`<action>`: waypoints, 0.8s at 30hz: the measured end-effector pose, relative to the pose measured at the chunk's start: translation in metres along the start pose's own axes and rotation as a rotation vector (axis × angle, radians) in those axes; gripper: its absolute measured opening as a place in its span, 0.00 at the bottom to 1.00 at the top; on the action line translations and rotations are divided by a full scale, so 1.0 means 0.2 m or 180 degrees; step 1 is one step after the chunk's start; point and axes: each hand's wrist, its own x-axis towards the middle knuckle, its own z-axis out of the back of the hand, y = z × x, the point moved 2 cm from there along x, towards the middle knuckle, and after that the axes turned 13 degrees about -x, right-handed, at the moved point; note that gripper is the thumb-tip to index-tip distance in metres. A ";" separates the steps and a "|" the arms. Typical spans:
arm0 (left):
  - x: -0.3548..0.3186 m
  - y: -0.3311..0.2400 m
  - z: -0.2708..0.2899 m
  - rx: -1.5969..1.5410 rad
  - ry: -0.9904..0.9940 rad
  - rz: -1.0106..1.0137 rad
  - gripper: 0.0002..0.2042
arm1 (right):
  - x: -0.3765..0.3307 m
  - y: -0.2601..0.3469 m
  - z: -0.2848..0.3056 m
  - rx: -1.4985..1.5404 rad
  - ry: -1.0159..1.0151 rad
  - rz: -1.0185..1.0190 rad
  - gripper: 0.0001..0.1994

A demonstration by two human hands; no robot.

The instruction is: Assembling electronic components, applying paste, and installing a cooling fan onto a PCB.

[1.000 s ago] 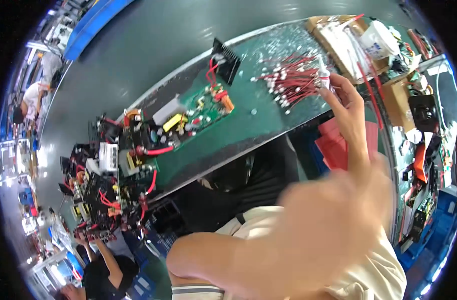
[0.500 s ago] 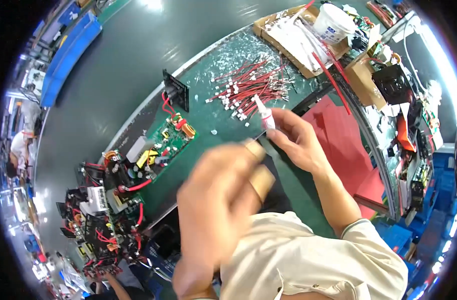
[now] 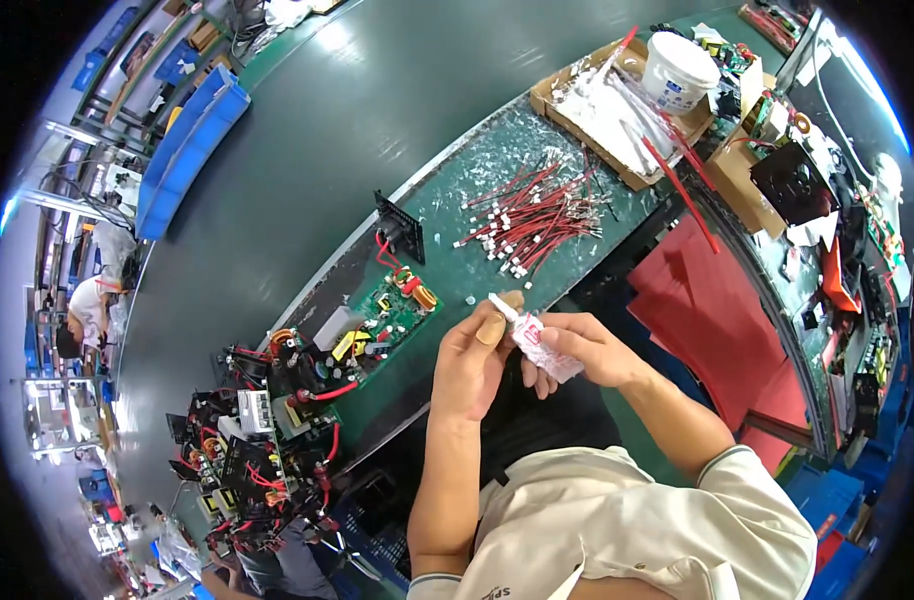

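My right hand (image 3: 577, 348) grips a small white and pink squeeze tube (image 3: 532, 338), its nozzle pointing up and left. My left hand (image 3: 474, 360) is at the tube's nozzle end, thumb and fingers pinched on its tip. Both hands hover over the near edge of the green workbench (image 3: 447, 270). Just left of them lies a green circuit board (image 3: 382, 325) with yellow and orange parts and a black heat sink (image 3: 401, 227). A pile of red wires with white connectors (image 3: 532, 215) lies beyond the hands.
A row of assembled boards with red wires (image 3: 267, 420) runs down the bench to the left. A cardboard tray (image 3: 617, 110) with a white tub (image 3: 680, 70) sits at the back right. Red sheets (image 3: 717, 300) lie to the right. Another person (image 3: 87, 310) works far left.
My left hand, blurred and raised close to the camera before, has come down to the tube's tip. The right hand with the tube has drawn back from the wires toward my body.
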 end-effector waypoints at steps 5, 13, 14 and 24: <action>-0.03 0.01 0.02 -0.0476 0.0102 0.0111 0.15 | 0.02 -0.01 -0.03 0.0072 0.0329 0.0026 0.17; -0.06 -0.03 -0.01 -0.0362 0.0449 -0.0044 0.12 | 0.05 -0.07 -0.01 -0.0446 0.0364 0.0433 0.10; -0.07 -0.03 0.01 -0.0077 0.0474 -0.0028 0.13 | 0.05 -0.07 -0.01 -0.0673 0.0389 0.0557 0.09; -0.13 0.00 0.00 0.1775 0.0179 -0.0898 0.40 | 0.13 0.03 -0.11 -0.0502 -0.0919 0.0315 0.10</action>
